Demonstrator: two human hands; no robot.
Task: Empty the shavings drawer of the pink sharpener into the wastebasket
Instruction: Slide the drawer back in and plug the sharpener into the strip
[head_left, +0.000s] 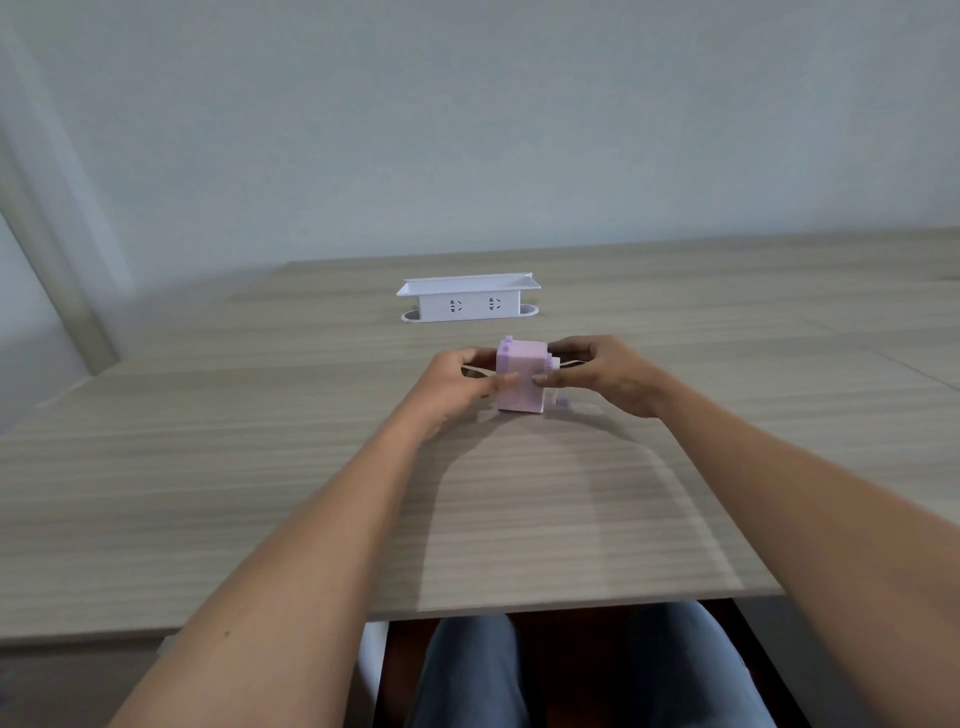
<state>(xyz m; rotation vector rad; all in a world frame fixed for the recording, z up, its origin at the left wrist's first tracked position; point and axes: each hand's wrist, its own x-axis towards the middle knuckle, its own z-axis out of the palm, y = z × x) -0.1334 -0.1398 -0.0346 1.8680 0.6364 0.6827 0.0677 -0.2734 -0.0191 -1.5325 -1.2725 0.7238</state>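
Pink sharpener upright on the counter, directly between both sets of fingers: left hand pinches its left side, right hand its right side by the crank; drawer indistinguishable, wastebasket unseen.

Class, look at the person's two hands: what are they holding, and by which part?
Both grip the pink sharpener standing on the table: left hand on its left side, right hand on its right side.
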